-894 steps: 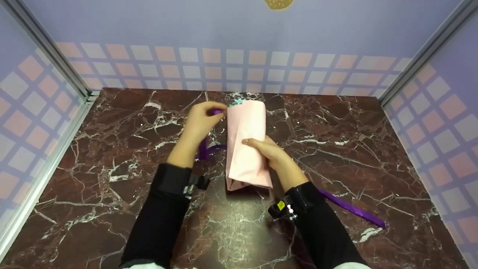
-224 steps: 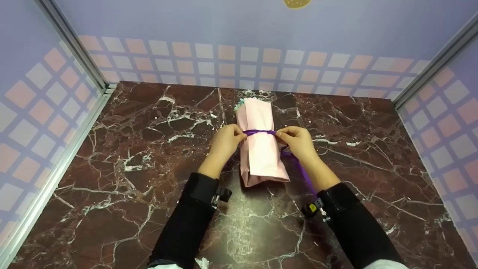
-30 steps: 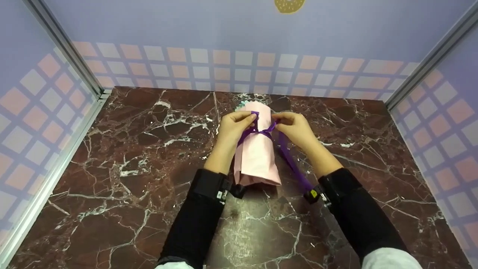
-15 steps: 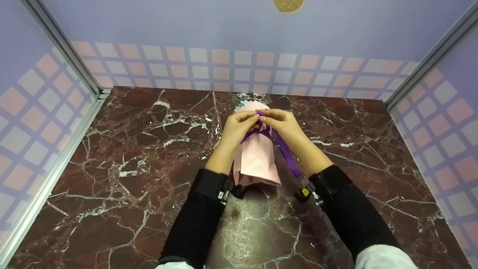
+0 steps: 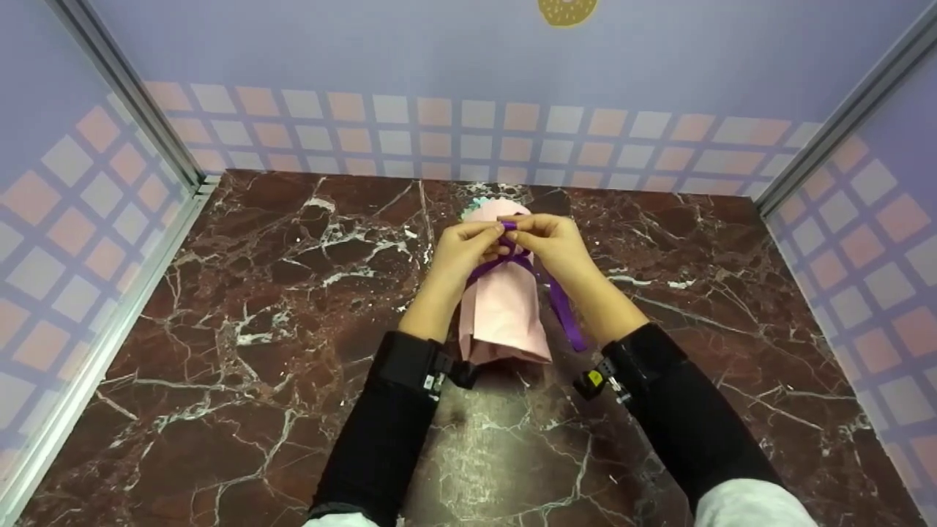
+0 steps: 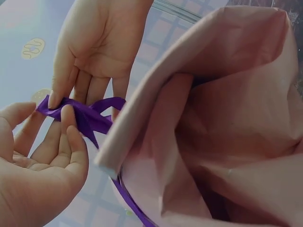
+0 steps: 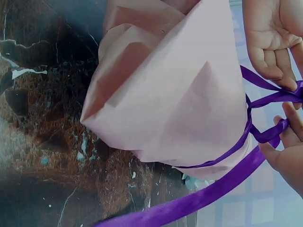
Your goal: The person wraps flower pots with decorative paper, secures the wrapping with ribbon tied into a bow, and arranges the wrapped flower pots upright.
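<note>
A bouquet rolled in pale pink paper (image 5: 505, 307) lies on the table, with turquoise petals (image 5: 476, 206) peeking out at its far end. Around its middle runs a purple ribbon (image 5: 564, 315), crossed over on top. My left hand (image 5: 455, 256) pinches part of the ribbon between thumb and fingers just above the paper. Right against it, my right hand (image 5: 560, 249) pinches the ribbon too, the fingertips of both hands meeting. In the left wrist view, ribbon loops (image 6: 90, 116) show between the fingers. A loose ribbon tail (image 7: 189, 203) hangs beside the bouquet in the right wrist view.
The dark red marbled table (image 5: 241, 417) carries the bouquet near its far side. Lilac panels with a pink and white check pattern (image 5: 395, 139) stand at the back and both sides, joined by metal corner posts (image 5: 139, 95).
Half a minute ago no ribbon circled the paper; later it was pulled taut across it. Over the last second my right hand moved left to meet my left hand at the ribbon.
</note>
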A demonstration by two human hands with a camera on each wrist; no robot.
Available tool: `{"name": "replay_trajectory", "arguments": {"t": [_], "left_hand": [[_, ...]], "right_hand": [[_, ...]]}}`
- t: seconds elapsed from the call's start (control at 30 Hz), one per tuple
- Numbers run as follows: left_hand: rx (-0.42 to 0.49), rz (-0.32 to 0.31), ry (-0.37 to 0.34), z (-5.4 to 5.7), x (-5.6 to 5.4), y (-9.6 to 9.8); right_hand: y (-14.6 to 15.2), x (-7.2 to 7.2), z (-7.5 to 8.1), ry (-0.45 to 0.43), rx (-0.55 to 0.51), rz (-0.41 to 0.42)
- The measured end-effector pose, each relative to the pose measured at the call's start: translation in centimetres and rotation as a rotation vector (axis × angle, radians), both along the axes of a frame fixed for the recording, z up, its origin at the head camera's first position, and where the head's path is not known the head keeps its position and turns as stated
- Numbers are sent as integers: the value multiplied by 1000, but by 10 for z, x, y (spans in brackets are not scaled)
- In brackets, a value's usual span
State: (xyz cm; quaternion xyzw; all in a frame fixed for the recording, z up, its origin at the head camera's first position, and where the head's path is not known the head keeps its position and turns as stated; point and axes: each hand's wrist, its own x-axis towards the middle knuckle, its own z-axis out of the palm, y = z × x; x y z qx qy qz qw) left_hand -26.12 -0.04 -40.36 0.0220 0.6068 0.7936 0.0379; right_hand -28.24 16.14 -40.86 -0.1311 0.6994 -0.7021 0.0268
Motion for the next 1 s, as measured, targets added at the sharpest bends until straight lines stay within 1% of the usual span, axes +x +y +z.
{"name": "replay_trajectory", "arguments": {"t": [0.07,0.1,0.17,0.23,0.3,0.4,0.47,0.53,0.6,0.67,0.73,0.83,0.9,1.0], "left_hand": [[-22,16,5,0,-2,-3],[-51,26,16,0,-2,-4],[-132,51,62,0,-6,-8],[-249,70,121,-2,-11,-10],[-379,50,169,-4,-15,-12],[-553,-19,233,-6,-22,-12],[-639,-69,274,-6,-26,-11],[-671,-121,310,-7,-28,-9],[-678,-170,335,-8,-30,-8],[-672,-217,347,-9,-31,-7],[-657,-250,350,-10,-32,-6],[-642,-253,349,-12,-33,-4],[-636,-239,341,-12,-33,-4],[-653,-218,323,-13,-33,-4]], "right_hand": [[3,-1,0,14,8,-5],[5,-1,0,20,4,-6],[8,-2,-1,22,-31,-3],[10,-2,-1,22,-86,3],[10,-2,0,29,-127,20],[10,-2,0,28,-172,31],[9,-1,0,31,-195,41],[8,-1,0,33,-219,55],[8,0,-1,42,-232,73],[8,0,-2,45,-250,92],[7,1,-2,41,-261,102],[7,1,-2,34,-271,115],[7,1,-2,32,-266,122],[7,2,-1,36,-250,127]]}}
